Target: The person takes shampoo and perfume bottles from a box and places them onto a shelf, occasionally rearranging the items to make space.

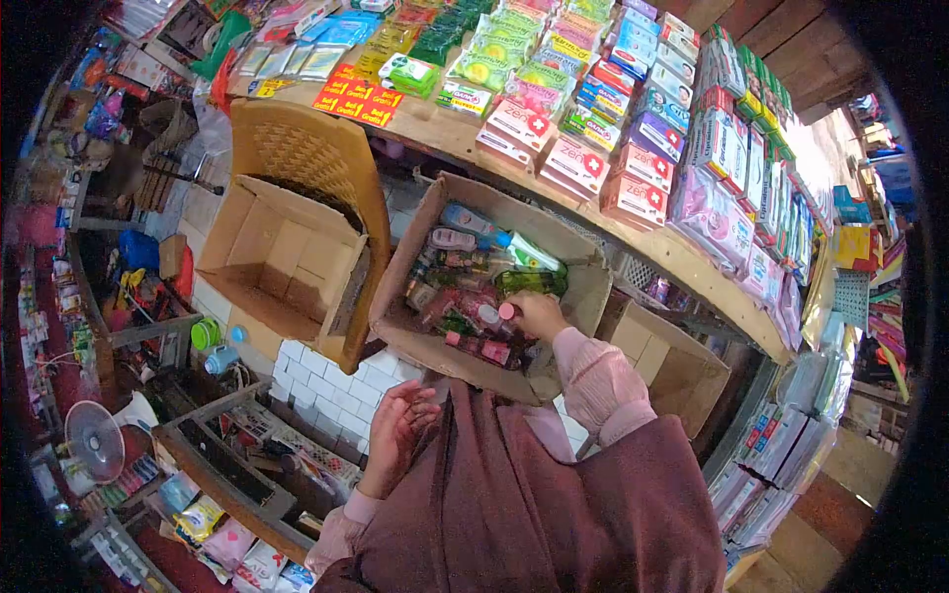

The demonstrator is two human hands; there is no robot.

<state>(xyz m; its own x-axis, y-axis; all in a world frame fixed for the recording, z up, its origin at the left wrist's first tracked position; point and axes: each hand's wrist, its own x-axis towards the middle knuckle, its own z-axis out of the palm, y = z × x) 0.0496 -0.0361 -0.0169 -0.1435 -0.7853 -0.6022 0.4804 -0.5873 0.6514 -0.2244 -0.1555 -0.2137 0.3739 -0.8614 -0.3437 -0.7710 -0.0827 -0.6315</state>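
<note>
My right hand (541,317) reaches into an open cardboard box (403,259), its fingers closed on a small bottle with a pink cap (508,310). Around it in the box lie several bottles: a green one (530,284), a white and green one with a blue cap (532,251), pink ones (480,346) and a pale one (453,239). Most lie on their sides, some partly covered by others. My left hand (400,427) is held outside the box, just below its near edge. Its fingers are loosely bent and apart, with nothing in them.
Beyond the box runs a wooden counter (425,124) stacked with boxed soaps (575,164) and packets. A second cardboard box (287,262) sits on a woven chair (297,128) at left. A fan (96,442) and shelves of goods stand farther left, over white tiles (331,390).
</note>
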